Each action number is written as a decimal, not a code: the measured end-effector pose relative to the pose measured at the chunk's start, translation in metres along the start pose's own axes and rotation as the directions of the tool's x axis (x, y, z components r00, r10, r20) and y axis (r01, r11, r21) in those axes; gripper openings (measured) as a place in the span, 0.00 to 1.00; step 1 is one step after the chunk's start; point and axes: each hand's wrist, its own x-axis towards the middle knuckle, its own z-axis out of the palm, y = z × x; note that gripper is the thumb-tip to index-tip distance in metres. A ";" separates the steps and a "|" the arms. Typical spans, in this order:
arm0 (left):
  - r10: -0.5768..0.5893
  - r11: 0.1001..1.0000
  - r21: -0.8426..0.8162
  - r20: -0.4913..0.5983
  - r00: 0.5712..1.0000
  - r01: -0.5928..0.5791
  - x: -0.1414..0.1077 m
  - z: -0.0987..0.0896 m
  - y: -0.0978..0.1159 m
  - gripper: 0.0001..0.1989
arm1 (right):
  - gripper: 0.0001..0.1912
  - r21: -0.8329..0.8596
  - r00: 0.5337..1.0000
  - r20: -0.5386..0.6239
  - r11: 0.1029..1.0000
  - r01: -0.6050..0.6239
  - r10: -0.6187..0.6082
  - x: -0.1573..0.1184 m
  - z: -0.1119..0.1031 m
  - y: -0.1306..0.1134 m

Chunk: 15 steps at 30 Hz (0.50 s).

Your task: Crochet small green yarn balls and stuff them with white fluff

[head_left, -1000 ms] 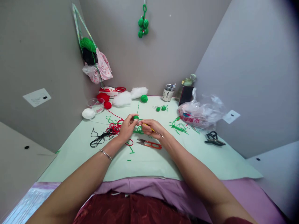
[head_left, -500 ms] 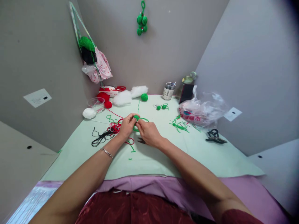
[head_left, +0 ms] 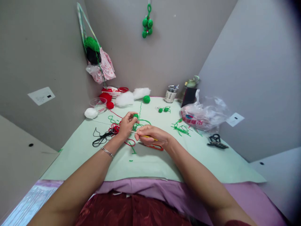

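My left hand [head_left: 127, 125] is closed on a small green crocheted ball [head_left: 135, 116], held between thumb and fingers. My right hand [head_left: 150, 134] grips a crochet hook [head_left: 150, 137] with a yellow handle; its thin metal tip points left, toward the left hand and apart from the ball. Green yarn [head_left: 137, 126] hangs in loops below the ball. Under the right hand lie scissors [head_left: 158, 147] with orange-red handles. Red yarn [head_left: 115, 128] and black cords [head_left: 102, 138] lie tangled left of the left hand.
At the back sit white stuffing [head_left: 124, 99], a green yarn ball [head_left: 146, 99], red yarn balls [head_left: 110, 105] and a pen can [head_left: 171, 94]. Green yarn scraps [head_left: 181, 128], a plastic bag [head_left: 204, 114] and a black hair claw [head_left: 216, 141] are right. A pink bag [head_left: 105, 66] hangs left.
My right hand has drawn away from the green ball, down and to the right, with the crochet hook now plainly visible. The left hand still holds the ball. The view has shifted slightly.
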 end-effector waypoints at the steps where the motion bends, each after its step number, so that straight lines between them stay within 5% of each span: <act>1: 0.001 1.000 0.012 -0.002 1.000 -0.001 0.000 -0.001 0.000 0.12 | 0.17 0.016 1.000 -0.012 1.000 0.013 -0.013 0.001 0.001 0.000; 7: 0.045 0.994 0.095 0.006 0.999 -0.046 -0.002 -0.001 0.001 0.13 | 0.13 0.032 0.954 -0.278 0.991 0.126 -0.112 0.009 -0.007 0.005; 15: 0.110 0.978 0.177 0.024 0.994 -0.113 -0.004 0.001 -0.003 0.13 | 0.11 0.003 0.932 -0.354 0.996 0.085 -0.078 0.012 -0.005 0.008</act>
